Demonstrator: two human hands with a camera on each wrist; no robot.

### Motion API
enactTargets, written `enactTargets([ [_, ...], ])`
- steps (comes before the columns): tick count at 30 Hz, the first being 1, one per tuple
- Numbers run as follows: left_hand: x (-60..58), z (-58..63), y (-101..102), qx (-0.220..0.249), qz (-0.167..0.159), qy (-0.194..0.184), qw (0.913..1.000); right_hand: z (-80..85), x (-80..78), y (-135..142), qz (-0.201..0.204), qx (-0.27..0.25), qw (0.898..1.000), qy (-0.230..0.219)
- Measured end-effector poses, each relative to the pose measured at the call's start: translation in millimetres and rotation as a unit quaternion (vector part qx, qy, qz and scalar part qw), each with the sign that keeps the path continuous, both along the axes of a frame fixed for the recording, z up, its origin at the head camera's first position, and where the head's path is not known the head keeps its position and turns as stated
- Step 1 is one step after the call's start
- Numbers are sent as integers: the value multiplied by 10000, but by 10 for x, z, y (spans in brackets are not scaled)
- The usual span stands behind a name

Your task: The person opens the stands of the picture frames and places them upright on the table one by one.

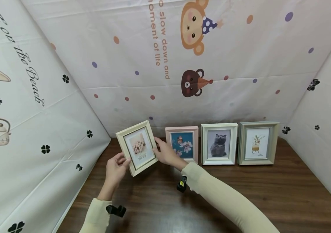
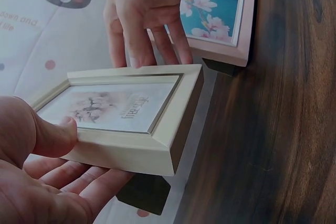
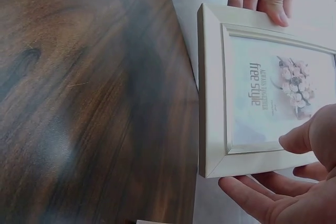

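Both hands hold a cream picture frame [image 1: 138, 147] with a pink flower print, tilted to one side at the left of the row of frames. My left hand [image 1: 116, 168] grips its left edge; in the left wrist view the thumb lies on the front and the fingers [image 2: 100, 182] are underneath. On the opposite edge is my right hand [image 1: 166, 153], its thumb [image 3: 299, 139] on the front border and its fingers around the side. A dark stand [image 2: 144, 192] shows below the frame. Just right of it stands a pink frame [image 1: 182, 129] with a blossom picture, partly behind the right hand.
Further right stand a white frame [image 1: 219, 161] with a grey cat and a grey-green frame [image 1: 257, 161] with a potted plant. The brown wooden table [image 1: 159, 207] meets a printed back cloth [image 1: 119, 64], with white cloth walls at both sides.
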State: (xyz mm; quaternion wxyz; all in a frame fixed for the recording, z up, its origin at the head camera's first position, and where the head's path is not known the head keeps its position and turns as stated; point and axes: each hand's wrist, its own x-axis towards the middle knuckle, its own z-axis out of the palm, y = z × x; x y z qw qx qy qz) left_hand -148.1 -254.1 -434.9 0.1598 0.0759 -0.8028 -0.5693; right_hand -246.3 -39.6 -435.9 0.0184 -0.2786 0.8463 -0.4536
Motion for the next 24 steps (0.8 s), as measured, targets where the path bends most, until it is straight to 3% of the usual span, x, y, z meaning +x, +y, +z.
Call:
enactTargets([
  [9,-99,-87,-28,-296,186,-156,9993,-20,40,45,-63,-6,9999,155],
  [24,-531,-242,-90,-1262,553,-65,9904,-125,110,68,-495,397,9979,157],
])
